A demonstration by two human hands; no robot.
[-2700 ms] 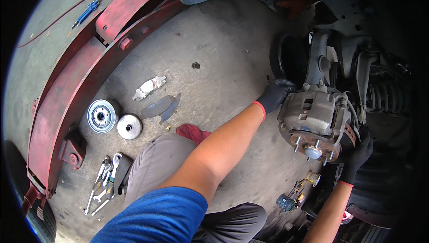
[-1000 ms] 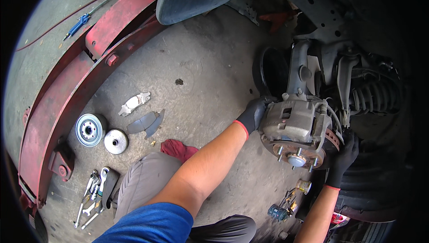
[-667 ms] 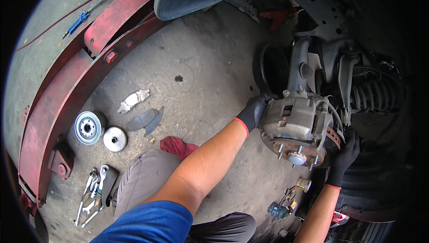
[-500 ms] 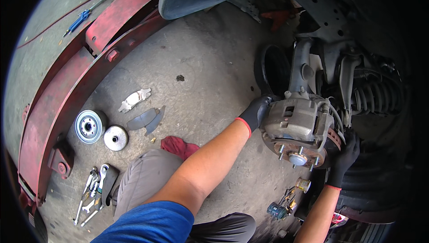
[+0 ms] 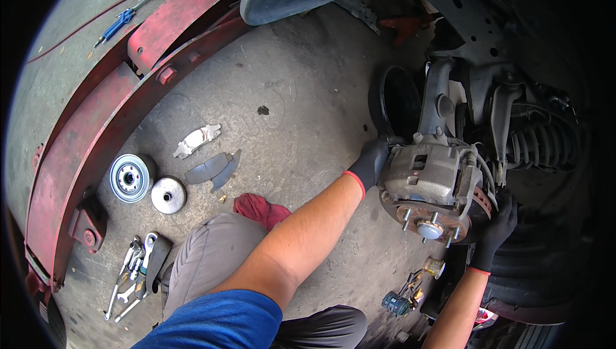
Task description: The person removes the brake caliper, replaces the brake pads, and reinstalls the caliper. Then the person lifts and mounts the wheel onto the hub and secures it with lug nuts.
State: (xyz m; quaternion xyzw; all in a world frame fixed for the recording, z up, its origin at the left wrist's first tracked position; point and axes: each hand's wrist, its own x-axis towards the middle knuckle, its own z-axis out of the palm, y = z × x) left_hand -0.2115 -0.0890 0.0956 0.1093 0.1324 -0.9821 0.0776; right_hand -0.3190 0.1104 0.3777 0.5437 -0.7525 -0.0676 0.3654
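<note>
A grey brake caliper (image 5: 420,172) sits over a rusty brake rotor (image 5: 480,201) on a hub with several wheel studs (image 5: 434,218). My left hand (image 5: 373,161), in a black glove with a red cuff, grips the caliper's left end, its fingertips hidden behind the casting. At the right edge of the rotor is my right hand (image 5: 497,226), gloved the same way. Its fingers curl in behind the caliper, near a brake hose (image 5: 485,170); what they hold there is too dark to make out.
A coil spring (image 5: 542,145) and suspension arms (image 5: 441,92) stand behind the caliper. On the concrete floor lie brake pads (image 5: 208,168), an oil filter (image 5: 131,178), a round metal cup (image 5: 168,195), a red rag (image 5: 260,210) and ratchets (image 5: 146,256). A red steel lift arm (image 5: 96,118) runs along the left.
Both hands keep their places at the caliper and rotor. The whole view has shifted slightly, with floor items appearing a little farther right.
</note>
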